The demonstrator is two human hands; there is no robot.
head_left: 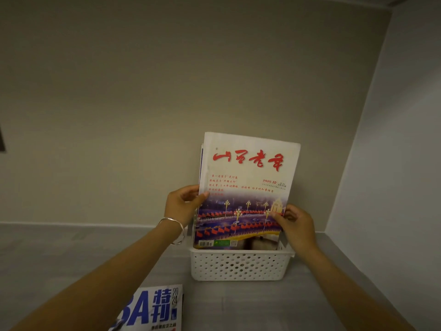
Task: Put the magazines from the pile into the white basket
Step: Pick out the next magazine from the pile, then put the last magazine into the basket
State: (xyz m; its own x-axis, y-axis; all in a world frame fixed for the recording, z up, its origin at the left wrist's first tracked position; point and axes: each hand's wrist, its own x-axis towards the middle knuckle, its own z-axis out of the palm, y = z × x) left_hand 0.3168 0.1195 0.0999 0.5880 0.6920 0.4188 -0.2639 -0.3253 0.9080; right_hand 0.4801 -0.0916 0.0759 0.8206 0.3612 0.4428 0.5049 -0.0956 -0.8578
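Both hands' fingers (278, 215) pinched — magazine (248, 187) edges

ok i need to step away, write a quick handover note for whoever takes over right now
Left hand: grips the left edge of the red-titled magazine.
Right hand: pinches its right edge.
That magazine stands upright, its lower end inside the white basket, in front of other magazines already there.
Done: several magazines are in the basket.
Left: let go of this one, then move the blue-lettered magazine lying on the grey surface near the left arm.

White basket (241, 266), dotted holes; magazine (248, 187) white, red lettering
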